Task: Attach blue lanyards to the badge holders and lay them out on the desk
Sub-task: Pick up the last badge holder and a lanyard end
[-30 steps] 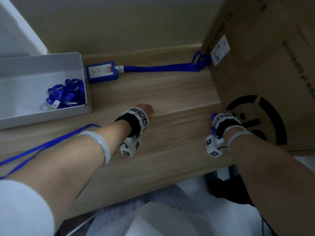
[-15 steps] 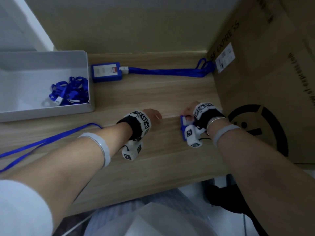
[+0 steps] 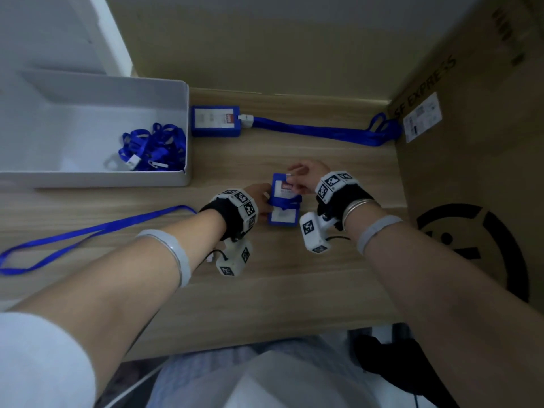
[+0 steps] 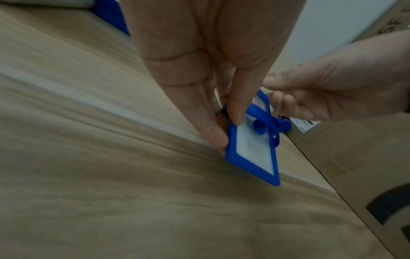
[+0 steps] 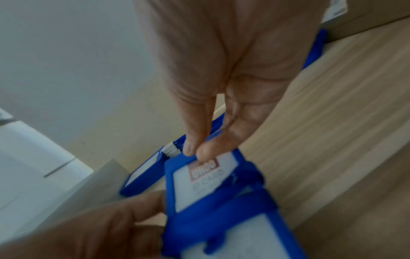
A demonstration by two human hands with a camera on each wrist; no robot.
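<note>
One badge set looks done, rest pending. Biggest first: cardboard box [image 3: 477, 160] fills the right side of the desk [image 3: 265, 290]. White bin [image 3: 97, 179] sits far left w/ a tangle of spare lanyards [image 3: 153, 150] inside, so more left to attach, I'd guess.

Done holder [image 3: 215, 121] lies flat at the far edge just beside the bin, its lanyard [image 3: 318, 132] clipped on and stretched right to the box. That one's laid out.

Loose lanyard [image 3: 88, 231] lies on the desk at left, running under the left forearm; can't tell where its clip end goes.

Holder in hand [image 3: 284, 201] is mid-desk, between both hands, lifted and tilted off the surface per the left wrist view. Blue strap wraps across its middle, looks like a bundled lanyard, not unwound yet.

Left hand [image 3: 259, 201]: thumb and fingers pinching the holder's left edge. Right hand [image 3: 306, 178]: thumb and index pinching the holder's far end, by the red logo.

Est: 1 done, 2nd in progress; needs strap undone, clipped, laid out.
</note>
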